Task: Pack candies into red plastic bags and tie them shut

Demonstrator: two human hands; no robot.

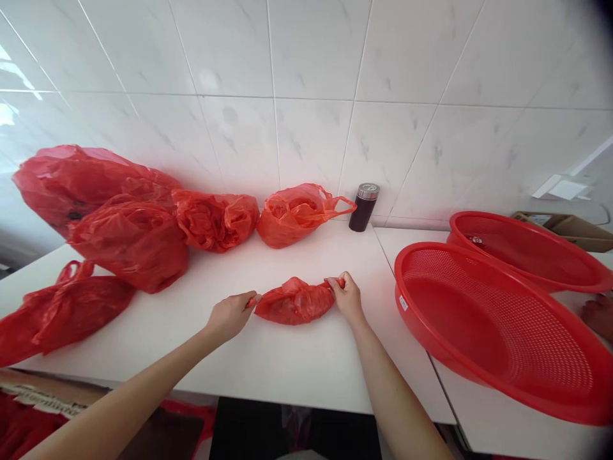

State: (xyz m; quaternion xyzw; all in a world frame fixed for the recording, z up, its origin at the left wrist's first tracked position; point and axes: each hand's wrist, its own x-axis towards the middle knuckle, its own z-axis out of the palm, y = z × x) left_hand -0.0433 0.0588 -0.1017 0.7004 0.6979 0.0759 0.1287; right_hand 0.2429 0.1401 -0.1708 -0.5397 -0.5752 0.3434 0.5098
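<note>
A small red plastic bag (297, 301) lies on the white table (306, 364) in front of me, bulging in the middle. My left hand (232, 316) is closed round its left end. At the opposite end, my right hand (345, 296) pinches the twisted plastic between thumb and fingers. The bag is stretched between both hands. Its contents do not show through the plastic.
Several filled red bags, among them a large one (129, 243), stand on the left and along the tiled wall. A dark thermos (364, 207) is at the back. Two red plastic baskets, the nearer one (469, 319) perforated, occupy the right. Another person's hand (598, 316) shows at the right edge.
</note>
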